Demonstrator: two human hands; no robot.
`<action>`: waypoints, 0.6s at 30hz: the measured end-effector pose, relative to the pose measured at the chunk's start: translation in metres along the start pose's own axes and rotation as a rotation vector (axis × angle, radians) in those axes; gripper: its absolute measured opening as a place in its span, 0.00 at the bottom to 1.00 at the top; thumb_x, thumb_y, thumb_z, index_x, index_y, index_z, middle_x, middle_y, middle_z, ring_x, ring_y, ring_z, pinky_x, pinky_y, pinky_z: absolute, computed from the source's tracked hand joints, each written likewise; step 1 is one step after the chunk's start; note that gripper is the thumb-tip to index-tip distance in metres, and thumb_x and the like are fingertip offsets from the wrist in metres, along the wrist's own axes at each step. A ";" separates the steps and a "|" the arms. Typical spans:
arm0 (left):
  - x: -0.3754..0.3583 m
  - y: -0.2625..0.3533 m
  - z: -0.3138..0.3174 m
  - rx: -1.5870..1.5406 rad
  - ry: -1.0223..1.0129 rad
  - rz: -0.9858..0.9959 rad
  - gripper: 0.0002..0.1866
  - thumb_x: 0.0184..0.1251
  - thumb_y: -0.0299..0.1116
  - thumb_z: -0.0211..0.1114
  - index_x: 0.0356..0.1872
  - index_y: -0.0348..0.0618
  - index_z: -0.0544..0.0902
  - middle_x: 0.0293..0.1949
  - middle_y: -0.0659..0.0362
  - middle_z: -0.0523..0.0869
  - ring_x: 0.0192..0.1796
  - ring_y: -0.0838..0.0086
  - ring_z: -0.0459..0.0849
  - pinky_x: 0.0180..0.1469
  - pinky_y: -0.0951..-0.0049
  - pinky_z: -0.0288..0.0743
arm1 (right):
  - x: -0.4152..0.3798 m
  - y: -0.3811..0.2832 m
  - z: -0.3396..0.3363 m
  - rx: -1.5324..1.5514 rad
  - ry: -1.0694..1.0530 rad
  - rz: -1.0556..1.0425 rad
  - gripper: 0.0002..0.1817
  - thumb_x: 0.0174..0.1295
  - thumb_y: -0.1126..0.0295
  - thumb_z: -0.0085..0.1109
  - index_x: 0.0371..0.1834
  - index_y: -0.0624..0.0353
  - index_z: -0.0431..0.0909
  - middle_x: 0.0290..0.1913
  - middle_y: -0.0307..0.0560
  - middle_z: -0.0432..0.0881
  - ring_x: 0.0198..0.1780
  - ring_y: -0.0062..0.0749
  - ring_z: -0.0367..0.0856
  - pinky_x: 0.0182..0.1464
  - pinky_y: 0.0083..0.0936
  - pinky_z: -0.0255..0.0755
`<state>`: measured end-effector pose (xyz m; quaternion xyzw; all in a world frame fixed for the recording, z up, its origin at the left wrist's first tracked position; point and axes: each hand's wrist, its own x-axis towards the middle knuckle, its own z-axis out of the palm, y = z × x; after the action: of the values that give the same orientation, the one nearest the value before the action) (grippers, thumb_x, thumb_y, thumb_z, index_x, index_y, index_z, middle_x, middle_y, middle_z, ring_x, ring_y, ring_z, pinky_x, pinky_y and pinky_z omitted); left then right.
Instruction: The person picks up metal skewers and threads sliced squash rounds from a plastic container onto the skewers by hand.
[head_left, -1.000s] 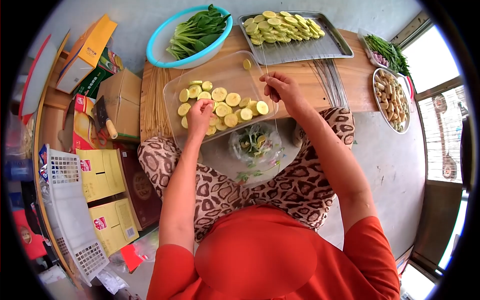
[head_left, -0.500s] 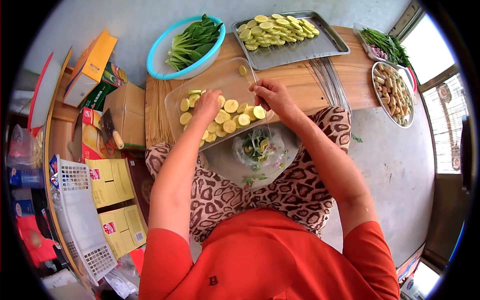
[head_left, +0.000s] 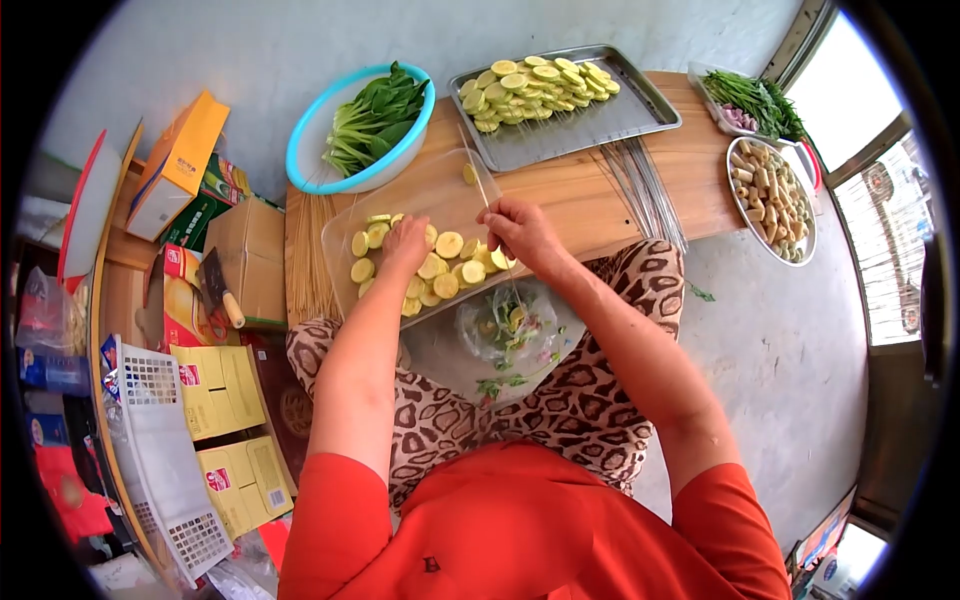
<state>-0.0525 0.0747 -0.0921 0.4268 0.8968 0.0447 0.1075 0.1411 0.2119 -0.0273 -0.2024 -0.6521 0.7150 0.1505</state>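
My left hand (head_left: 406, 246) reaches down into a clear plastic tub (head_left: 343, 290), its fingers curled among loose zucchini slices (head_left: 448, 245). Whatever lies under those fingertips is hidden. Over the tub's right side, my right hand (head_left: 520, 232) is closed around a thin metal skewer (head_left: 468, 142), which sticks out above and below the fist. Beyond the tub, a metal tray (head_left: 560, 146) carries rows of zucchini slices on skewers. A bundle of bare metal skewers (head_left: 640, 185) lies on the wooden table (head_left: 580, 200) to the right.
Leafy greens fill a blue-rimmed basin (head_left: 300, 150) at the back left. An oval plate of short tan pieces (head_left: 768, 190) and a box of chopped greens (head_left: 750, 100) stand far right. Bamboo sticks (head_left: 308, 250) lie left. A bag of scraps (head_left: 505, 325) sits below the tub.
The camera has tilted, so the table sits lower in view. My left hand stays among the slices, and my right hand still grips the skewer at the tub's right side.
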 end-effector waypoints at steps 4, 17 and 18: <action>0.000 0.003 -0.007 -0.141 0.088 -0.040 0.27 0.51 0.33 0.68 0.56 0.46 0.75 0.52 0.50 0.77 0.56 0.54 0.75 0.54 0.58 0.72 | -0.003 -0.002 0.002 -0.051 -0.020 0.002 0.09 0.65 0.69 0.50 0.37 0.62 0.77 0.19 0.38 0.77 0.17 0.15 0.68 0.20 0.15 0.61; -0.061 -0.040 -0.075 -2.278 0.058 -0.084 0.19 0.70 0.44 0.55 0.51 0.38 0.75 0.49 0.46 0.78 0.51 0.60 0.78 0.51 0.69 0.77 | -0.035 -0.033 0.036 -0.076 -0.163 0.050 0.12 0.70 0.69 0.44 0.45 0.63 0.76 0.16 0.33 0.68 0.17 0.14 0.63 0.21 0.14 0.57; -0.063 -0.043 -0.071 -2.286 0.073 -0.088 0.19 0.70 0.44 0.55 0.51 0.38 0.75 0.49 0.46 0.78 0.51 0.60 0.78 0.51 0.69 0.77 | -0.042 -0.041 0.046 -0.082 -0.176 0.053 0.12 0.70 0.69 0.44 0.45 0.63 0.76 0.16 0.33 0.68 0.17 0.14 0.63 0.21 0.14 0.57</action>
<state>-0.0625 -0.0007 -0.0204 0.0461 0.3484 0.8426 0.4081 0.1534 0.1565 0.0201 -0.1618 -0.6860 0.7063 0.0654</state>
